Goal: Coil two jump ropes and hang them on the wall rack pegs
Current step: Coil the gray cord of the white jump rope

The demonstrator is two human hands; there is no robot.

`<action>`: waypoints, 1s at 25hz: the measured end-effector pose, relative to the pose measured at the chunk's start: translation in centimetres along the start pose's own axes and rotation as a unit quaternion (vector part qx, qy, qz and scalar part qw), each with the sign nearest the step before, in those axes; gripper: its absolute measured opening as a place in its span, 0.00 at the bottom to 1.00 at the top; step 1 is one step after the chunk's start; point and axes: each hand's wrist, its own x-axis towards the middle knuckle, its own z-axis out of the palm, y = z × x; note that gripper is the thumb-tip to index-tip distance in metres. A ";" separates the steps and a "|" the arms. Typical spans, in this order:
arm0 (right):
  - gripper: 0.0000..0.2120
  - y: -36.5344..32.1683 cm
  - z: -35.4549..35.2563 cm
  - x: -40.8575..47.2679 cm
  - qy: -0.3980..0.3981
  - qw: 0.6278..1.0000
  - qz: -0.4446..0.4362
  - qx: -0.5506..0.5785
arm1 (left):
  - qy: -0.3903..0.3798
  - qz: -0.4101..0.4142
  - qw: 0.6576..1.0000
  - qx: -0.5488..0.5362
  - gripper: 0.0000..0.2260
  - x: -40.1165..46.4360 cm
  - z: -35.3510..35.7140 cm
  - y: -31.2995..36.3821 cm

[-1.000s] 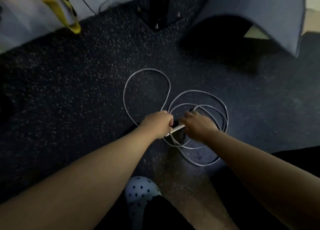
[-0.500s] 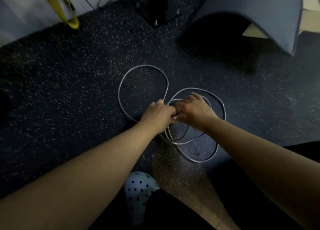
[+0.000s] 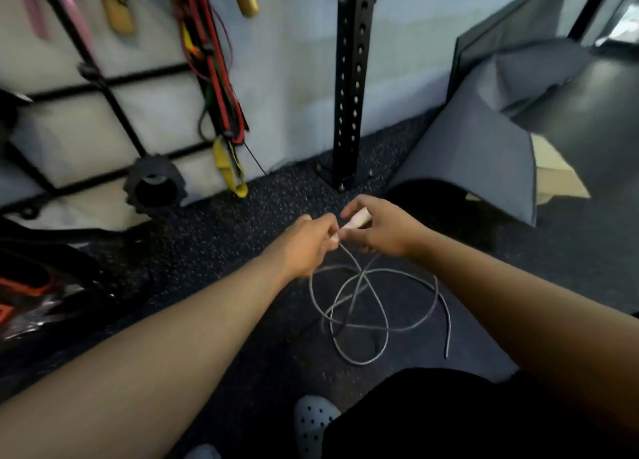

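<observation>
Both hands up off the floor (image 3: 242,223), close together mid-frame. Right hand (image 3: 383,230) closed around a pale jump rope handle (image 3: 359,219), fingers curled over it. Left hand (image 3: 307,247) pinched shut on the handle's end where the rope exits. Grey jump rope (image 3: 359,306) hangs from the hands in loose tangled loops, lower loops on the dark speckled floor in front of the person's knee. Wall rack (image 3: 103,88) upper left with bands hanging; black perforated upright (image 3: 351,78) behind the hands.
</observation>
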 end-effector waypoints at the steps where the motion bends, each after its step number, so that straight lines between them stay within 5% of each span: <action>1: 0.14 -2.1 -0.1 -0.2 0.008 0.999 -0.013 0.049 | 0.016 0.002 1.000 -0.019 0.04 -0.9 -1.9 0.5; 7: 0.12 -13.4 -0.5 -0.8 -0.020 0.992 -0.083 0.091 | 0.195 -0.007 0.968 -0.160 0.12 -6.4 -13.0 1.7; 11: 0.14 -19.0 -0.1 -0.8 -0.071 0.981 -0.153 0.098 | 0.262 -0.001 0.913 -0.313 0.13 -10.5 -19.3 1.0; 13: 0.14 -22.4 0.0 -0.7 -0.063 0.972 -0.189 0.120 | 0.358 0.000 0.897 -0.258 0.24 -12.7 -22.2 0.4; 15: 0.12 -25.8 -0.5 -0.8 -0.023 0.969 -0.233 0.075 | 0.436 -0.003 0.898 -0.053 0.41 -15.4 -25.1 -0.3; 18: 0.11 -29.9 -0.7 -0.7 0.016 0.952 -0.307 0.015 | 0.303 0.018 0.910 0.283 0.20 -18.8 -29.4 -1.0; 20: 0.09 -32.3 -0.2 -0.6 0.041 0.938 -0.342 0.039 | 0.224 0.006 0.930 0.290 0.13 -20.4 -31.7 -1.2; 25: 0.05 -35.0 0.8 1.1 0.040 0.905 -0.329 0.268 | 0.229 -0.004 0.957 0.179 0.10 -22.4 -35.3 -2.8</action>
